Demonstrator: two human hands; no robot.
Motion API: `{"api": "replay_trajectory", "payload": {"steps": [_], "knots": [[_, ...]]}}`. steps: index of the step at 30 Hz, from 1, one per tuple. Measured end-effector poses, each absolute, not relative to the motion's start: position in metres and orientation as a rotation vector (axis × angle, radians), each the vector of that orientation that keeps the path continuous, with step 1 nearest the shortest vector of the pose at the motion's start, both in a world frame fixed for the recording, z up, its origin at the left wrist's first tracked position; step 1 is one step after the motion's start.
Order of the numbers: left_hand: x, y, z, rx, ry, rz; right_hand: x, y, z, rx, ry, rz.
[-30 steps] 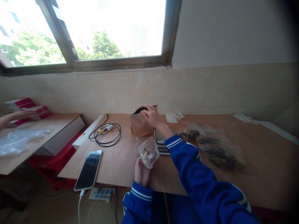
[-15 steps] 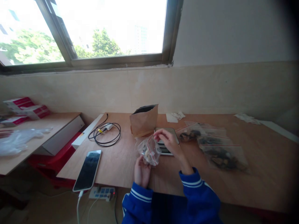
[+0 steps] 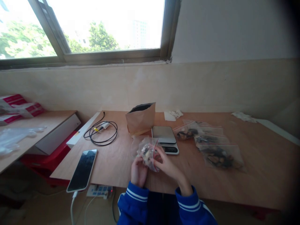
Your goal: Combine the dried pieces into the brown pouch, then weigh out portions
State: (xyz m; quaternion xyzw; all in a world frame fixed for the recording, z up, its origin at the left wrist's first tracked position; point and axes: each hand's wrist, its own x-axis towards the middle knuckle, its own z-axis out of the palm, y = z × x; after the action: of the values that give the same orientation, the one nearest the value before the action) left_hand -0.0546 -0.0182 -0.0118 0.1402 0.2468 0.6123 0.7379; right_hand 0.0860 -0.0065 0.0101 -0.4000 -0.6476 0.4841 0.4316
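My left hand point(image 3: 138, 171) and my right hand point(image 3: 167, 165) both grip a small clear zip bag point(image 3: 148, 151) with a red seal line and mixed bits inside, held just above the wooden table's point(image 3: 117, 159) near edge. The fingers of both hands are closed on the bag's sides. Right behind the bag sits a small digital scale point(image 3: 165, 139). An open brown paper bag point(image 3: 140, 118) stands upright behind the scale, to its left.
Several filled clear zip bags point(image 3: 214, 147) lie to the right of the scale. A phone point(image 3: 82, 170) on a white cable lies at the table's left front edge. A coiled black cable point(image 3: 101, 132) lies behind it. Red-and-white boxes point(image 3: 18, 106) sit on a side table.
My right hand left the top of the brown paper bag, came back toward me and took hold of the small zip bag beside my left hand. Another person's hand at far left has gone.
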Motion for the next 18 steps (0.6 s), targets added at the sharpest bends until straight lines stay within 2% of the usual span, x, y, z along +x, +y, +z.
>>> {"api": "replay_trajectory", "payload": {"steps": [13,18], "knots": [[-0.054,-0.021,-0.009,0.411,0.546,1.345,0.088,-0.007,0.001,-1.016,-1.68,1.139],[-0.054,-0.02,-0.013,0.41,0.56,1.372,0.091,-0.01,0.0,-0.991,-1.668,1.216]]}}
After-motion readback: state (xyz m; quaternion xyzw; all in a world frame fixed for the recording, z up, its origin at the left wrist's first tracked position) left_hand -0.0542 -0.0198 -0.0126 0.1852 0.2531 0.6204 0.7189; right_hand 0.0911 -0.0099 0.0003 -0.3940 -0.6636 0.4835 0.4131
